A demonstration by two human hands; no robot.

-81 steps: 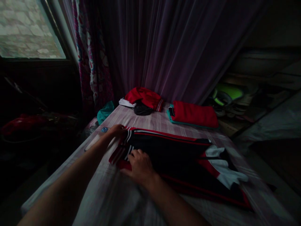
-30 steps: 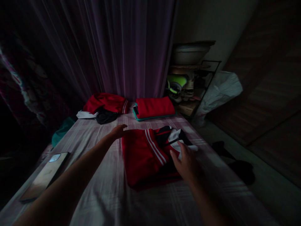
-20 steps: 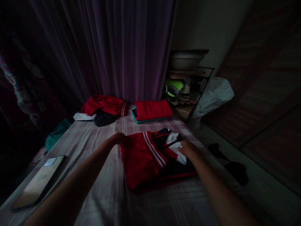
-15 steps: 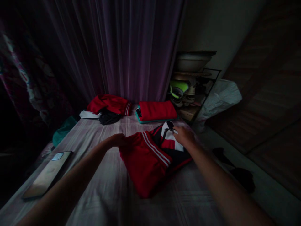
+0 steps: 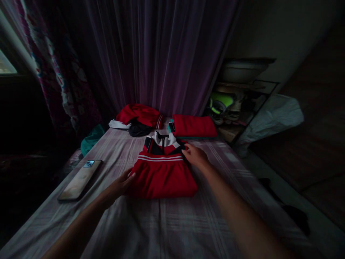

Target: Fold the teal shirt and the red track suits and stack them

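I see a bed (image 5: 172, 230) covered with a pale checked sheet. On it, in the middle, lies a folded red garment (image 5: 162, 173) with white stripes. A phone (image 5: 80, 179) lies near the left edge. At the far end there are a crumpled red cloth (image 5: 138, 113), a dark cloth (image 5: 138, 130) and a folded red pile (image 5: 194, 126).
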